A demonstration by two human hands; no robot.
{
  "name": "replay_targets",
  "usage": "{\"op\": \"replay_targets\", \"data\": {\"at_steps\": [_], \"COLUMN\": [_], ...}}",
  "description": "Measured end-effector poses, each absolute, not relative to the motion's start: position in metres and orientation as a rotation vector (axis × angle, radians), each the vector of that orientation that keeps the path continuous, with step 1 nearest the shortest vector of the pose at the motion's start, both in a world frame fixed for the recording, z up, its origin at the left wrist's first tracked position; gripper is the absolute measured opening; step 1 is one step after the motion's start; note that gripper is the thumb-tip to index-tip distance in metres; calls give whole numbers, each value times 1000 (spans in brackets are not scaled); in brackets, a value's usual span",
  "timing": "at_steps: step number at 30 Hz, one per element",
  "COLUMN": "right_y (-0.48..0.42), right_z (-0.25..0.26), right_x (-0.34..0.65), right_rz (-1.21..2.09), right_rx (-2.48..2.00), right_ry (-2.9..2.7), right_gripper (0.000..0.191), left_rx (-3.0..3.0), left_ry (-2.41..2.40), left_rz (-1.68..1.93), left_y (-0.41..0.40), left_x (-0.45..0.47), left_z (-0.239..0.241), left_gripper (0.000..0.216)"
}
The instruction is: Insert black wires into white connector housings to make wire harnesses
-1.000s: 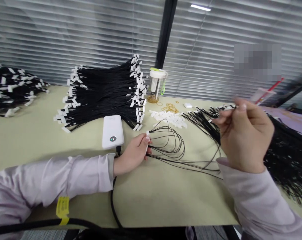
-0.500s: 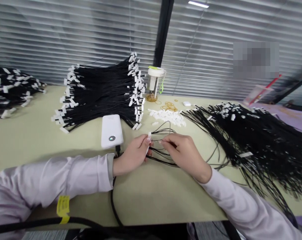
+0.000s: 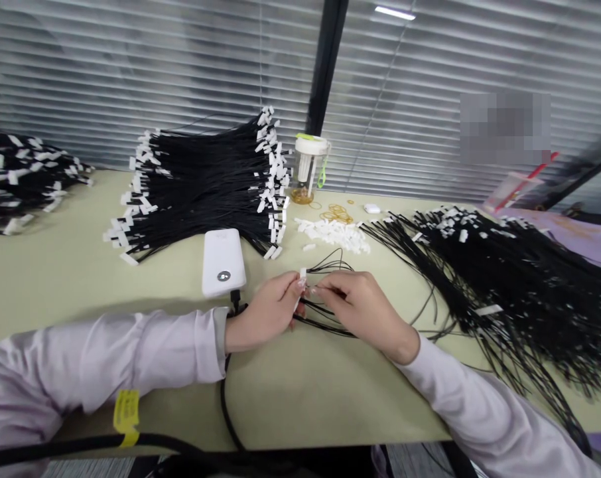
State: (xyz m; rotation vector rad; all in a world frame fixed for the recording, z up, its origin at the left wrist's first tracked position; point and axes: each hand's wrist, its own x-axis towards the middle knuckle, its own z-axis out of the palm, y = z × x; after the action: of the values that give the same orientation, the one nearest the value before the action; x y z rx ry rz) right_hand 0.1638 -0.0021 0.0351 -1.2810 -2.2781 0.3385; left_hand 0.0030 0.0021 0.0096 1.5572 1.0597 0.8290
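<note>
Between thumb and fingers, my left hand (image 3: 270, 307) pinches a small white connector (image 3: 303, 273). Thin black wires (image 3: 328, 323) run from it toward the right, several of them passing under my other hand. My right hand (image 3: 363, 307) is closed in a pinch on a thin black wire, its fingertips almost touching those of my left hand. The wire's tip is too small to make out clearly. Behind the hands lies a pile of loose white connectors (image 3: 335, 234).
A white power bank (image 3: 223, 262) with a black cable lies left of my hands. Bundled wires with white connectors (image 3: 201, 179) lie behind it; more loose black wires (image 3: 509, 292) cover the right side. A drink bottle (image 3: 308, 169) and rubber bands (image 3: 337, 213) stand farther back.
My right hand has moved slightly left, bringing its fingertips closer to the connector. My left hand has shifted a little to the right with the connector.
</note>
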Motion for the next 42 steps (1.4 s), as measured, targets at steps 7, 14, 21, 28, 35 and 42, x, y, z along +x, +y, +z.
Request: {"op": "replay_targets", "data": {"at_steps": [7,14,21,28,35,42], "right_y": [-1,-1,-1,-1,1,1], "right_z": [34,36,36,37,32,33], "right_x": [165,163,163,162,163,165], "right_rz": [409,529,573,634,628,641], "right_rx": [-1284,-1232,-1230,-1245,-1254,-1289], "right_ry": [-2279,-2263,-2264,-2207,-2170,-2149], "right_gripper": [28,28,31,31,28,30], "left_rx": [1581,1627,1628,1621,1570,1516], "left_ry": [1083,1068,1039,1026,1050,1020], "left_rz": [804,802,816,842,824,825], "left_y": [2,3,4,5,4,1], "left_x": [2,0,-1,-1,1,1], "left_z": [11,8,2,-1,5,9], "left_gripper": [28,31,31,32,30,30]}}
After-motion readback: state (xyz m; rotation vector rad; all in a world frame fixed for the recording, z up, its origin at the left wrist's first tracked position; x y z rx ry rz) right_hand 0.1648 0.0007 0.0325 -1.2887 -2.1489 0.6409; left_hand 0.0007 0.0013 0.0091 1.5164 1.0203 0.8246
